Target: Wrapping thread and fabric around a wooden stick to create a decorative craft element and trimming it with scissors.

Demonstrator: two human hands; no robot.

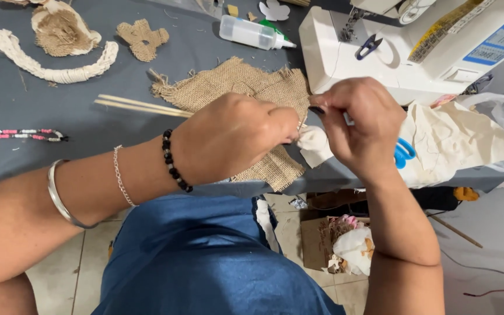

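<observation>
My left hand [231, 137] and my right hand [360, 125] meet above the table's front edge, both pinching a small piece of white cloth [315, 146] between the fingertips. Under the hands lies a frayed square of burlap [246, 87] on the grey table [42, 111]. Two thin wooden sticks [138, 106] run out from beneath my left hand to the left. The left wrist wears a black bead bracelet, a thin chain and a silver bangle. What the fingertips hold besides the cloth is hidden.
A white sewing machine [403, 52] stands at the back right with small blue snips [368, 45] on it. Cream fabric [456, 140] and blue scissors [404, 153] lie right. A glue bottle [252, 32], braided rope [53, 67], burlap shapes [142, 38] and a bead strand [18, 135] lie left. A box [339, 245] sits on the floor.
</observation>
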